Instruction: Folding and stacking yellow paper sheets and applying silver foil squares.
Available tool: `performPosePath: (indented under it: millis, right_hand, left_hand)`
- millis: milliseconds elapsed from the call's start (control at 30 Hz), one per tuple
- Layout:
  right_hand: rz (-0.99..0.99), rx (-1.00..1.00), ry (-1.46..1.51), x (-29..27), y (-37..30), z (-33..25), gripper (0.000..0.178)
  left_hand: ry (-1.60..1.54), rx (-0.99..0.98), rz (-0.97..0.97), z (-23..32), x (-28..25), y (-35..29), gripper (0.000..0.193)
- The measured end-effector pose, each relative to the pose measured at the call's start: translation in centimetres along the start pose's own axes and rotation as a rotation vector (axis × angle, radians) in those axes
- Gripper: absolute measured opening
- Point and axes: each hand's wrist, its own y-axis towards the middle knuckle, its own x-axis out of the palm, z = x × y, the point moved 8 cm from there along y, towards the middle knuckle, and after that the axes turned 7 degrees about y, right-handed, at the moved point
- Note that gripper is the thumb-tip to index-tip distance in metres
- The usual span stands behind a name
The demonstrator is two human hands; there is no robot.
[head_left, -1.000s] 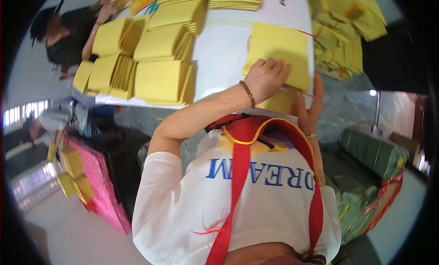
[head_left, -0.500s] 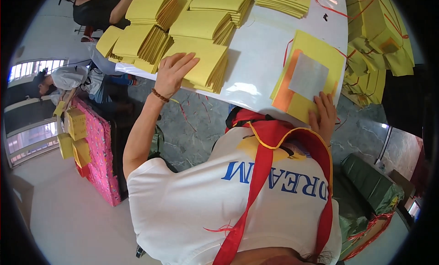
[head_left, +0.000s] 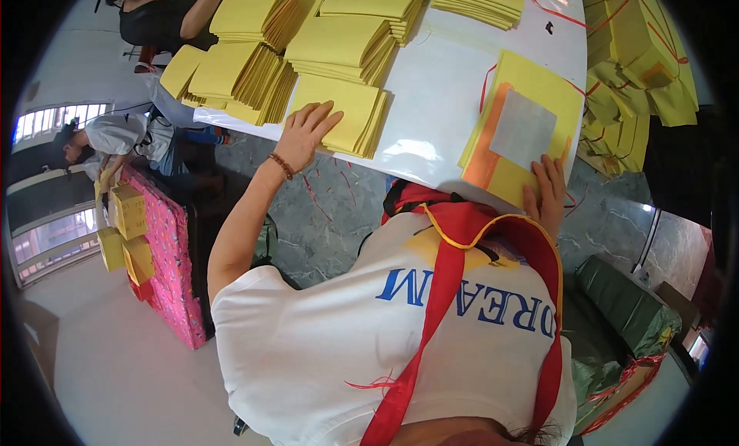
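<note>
My left hand point(head_left: 306, 132) lies flat with fingers spread on the nearest stack of yellow paper sheets point(head_left: 356, 107), at the front edge of the white table point(head_left: 439, 92). My right hand point(head_left: 548, 192) presses on the near edge of a separate yellow sheet pile point(head_left: 543, 80) in front of me. On that pile lie an orange sheet point(head_left: 485, 153) and a silver-grey square point(head_left: 523, 129). Neither hand grips anything. My white shirt and a red strap fill the lower part of the view.
Several more yellow stacks point(head_left: 246, 30) cover the table's far left. Yellow bundles tied with red string point(head_left: 639, 53) pile up at the right. Another person point(head_left: 154, 15) sits at the table's far corner, a second person point(head_left: 108, 134) is at the left. A pink patterned box point(head_left: 165, 246) stands on the floor.
My left hand has gone from the yellow sheet in front of me leftward onto the nearest stack. The orange sheet and silver-grey square now show on the pile under my right hand.
</note>
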Motion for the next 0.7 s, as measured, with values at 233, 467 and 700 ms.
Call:
performPosePath:
  millis: [233,467,700]
  right_hand:
    - [-0.032,0.018,0.039,-0.2,0.4,-0.1,0.038]
    - [-0.029,0.016,0.033,-0.5,0.0,-0.1,0.037]
    - [-0.005,0.02,0.066,-0.2,0.3,0.0,0.037]
  left_hand:
    - [-0.092,-0.021,-0.09,-0.1,-0.6,0.0,0.076]
    - [-0.167,0.06,-0.096,0.0,-4.6,1.4,0.073]
    - [-0.332,0.12,0.128,6.1,-9.4,6.1,0.055]
